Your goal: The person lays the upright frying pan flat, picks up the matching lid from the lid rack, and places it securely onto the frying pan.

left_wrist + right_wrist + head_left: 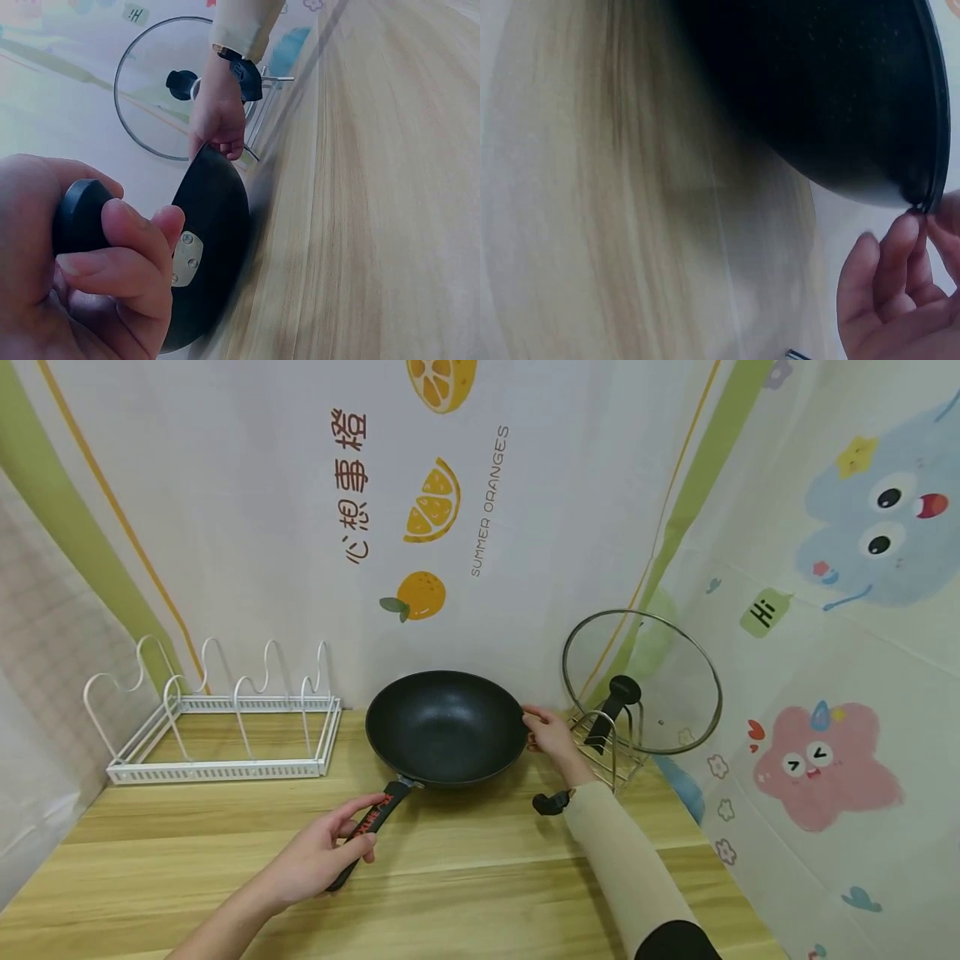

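Note:
A black wok (446, 727) with a long black handle is at the middle of the wooden table (465, 877), near its back edge. My left hand (322, 856) grips the handle (382, 810), which bears red lettering and points toward me. In the left wrist view, the fingers of the left hand (112, 255) curl round the handle's end. My right hand (553, 737) pinches the wok's rim on the far right side. The right wrist view shows the thumb and fingers of the right hand (900, 285) meeting at the rim, beside the wok's dark outer wall (817, 90).
To the right, a glass lid (675, 693) with a black knob leans in a small wire stand (618, 752), close beside my right wrist. A white rack (217, 771) with upright wire dividers stands at the back left. A printed curtain (285, 568) hangs behind the table.

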A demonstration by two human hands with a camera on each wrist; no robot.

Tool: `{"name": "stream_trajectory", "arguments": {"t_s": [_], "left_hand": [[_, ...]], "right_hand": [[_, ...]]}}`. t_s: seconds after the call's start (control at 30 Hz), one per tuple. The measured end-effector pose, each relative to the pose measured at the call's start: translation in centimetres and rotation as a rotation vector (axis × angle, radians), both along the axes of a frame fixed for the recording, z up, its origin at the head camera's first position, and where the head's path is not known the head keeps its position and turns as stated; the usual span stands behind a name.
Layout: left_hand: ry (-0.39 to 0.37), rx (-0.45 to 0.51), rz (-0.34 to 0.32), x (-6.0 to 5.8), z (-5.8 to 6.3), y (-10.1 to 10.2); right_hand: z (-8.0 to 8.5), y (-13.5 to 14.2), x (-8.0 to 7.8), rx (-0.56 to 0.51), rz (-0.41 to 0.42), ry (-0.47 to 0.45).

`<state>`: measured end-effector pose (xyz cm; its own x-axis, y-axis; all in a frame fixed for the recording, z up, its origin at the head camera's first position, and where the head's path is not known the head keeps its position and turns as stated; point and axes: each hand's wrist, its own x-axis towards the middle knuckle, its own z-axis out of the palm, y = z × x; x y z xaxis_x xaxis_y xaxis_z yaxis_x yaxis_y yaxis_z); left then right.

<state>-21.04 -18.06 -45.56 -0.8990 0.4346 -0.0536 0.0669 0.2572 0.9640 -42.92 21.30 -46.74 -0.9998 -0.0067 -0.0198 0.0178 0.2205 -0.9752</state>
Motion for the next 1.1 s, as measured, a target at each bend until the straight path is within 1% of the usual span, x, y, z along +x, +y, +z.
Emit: {"name": "stream_trajectory", "arguments": {"t_s": [0.13,0.23,0.43,0.6,0.77,1.1], "left_hand": [[-0.005,0.002,-0.004,0.0,0.1,0.1],[-0.007,-0.01,0.005,0.0,0.2,0.0],[-0.013,-0.039,0.022,0.0,0.3,-0.1],[-0.012,-0.041,0.022,-0.1,0.3,0.0],[-0.018,-0.035,0.027,-0.1,0.3,-0.1],[-0.001,-0.053,0.037,-0.1,0.3,-0.2]], "right_hand": [[-0.1,0.1,-0.2,0.006,-0.005,-0.002],[-0.2,0.0,-0.1,0.004,-0.012,0.005],[-0.4,-0.5,0.1,-0.026,-0.047,0.022],[-0.6,-0.7,0.3,-0.06,-0.067,0.009],[-0.5,-0.9,0.6,-0.063,-0.077,0.002],[-0.9,-1.0,0.4,-0.075,-0.098,0.005]]}}
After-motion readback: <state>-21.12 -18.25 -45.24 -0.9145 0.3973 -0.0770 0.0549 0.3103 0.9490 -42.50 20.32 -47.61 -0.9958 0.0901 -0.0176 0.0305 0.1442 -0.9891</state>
